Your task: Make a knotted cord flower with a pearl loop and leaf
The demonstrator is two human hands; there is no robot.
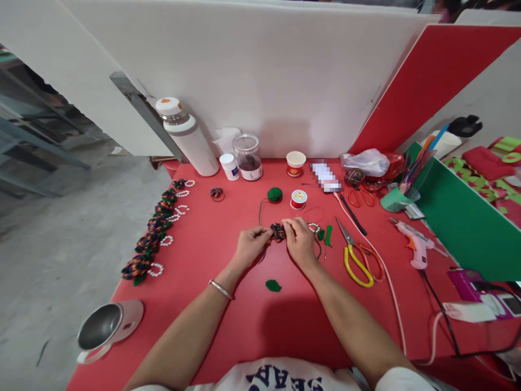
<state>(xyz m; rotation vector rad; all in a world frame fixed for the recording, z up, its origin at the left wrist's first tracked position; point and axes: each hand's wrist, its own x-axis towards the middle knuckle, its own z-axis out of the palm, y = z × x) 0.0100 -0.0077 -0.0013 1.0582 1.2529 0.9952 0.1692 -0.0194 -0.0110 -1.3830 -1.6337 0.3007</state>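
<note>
Both my hands meet over the middle of the red table (228, 326). My left hand (250, 244) and my right hand (298, 240) have their fingers pinched on a small multicoloured yarn flower (278, 232) held between them. A thin strand hangs from it toward the table. A ball of green yarn (274, 194) and a red spool of thread (298, 199) lie just beyond the hands. A green leaf piece (273, 285) lies in front of them, nearer me. A bead ring (314, 227) shows just right of my right hand.
Several finished yarn flowers with bead rings (157, 233) line the table's left edge. Yellow-handled scissors (355, 255), a pink glue gun (415, 244), a white bottle (189, 136), jars (247, 156), a paper cup (295, 163) and a steel cup (101, 326) stand around. White boards rise behind.
</note>
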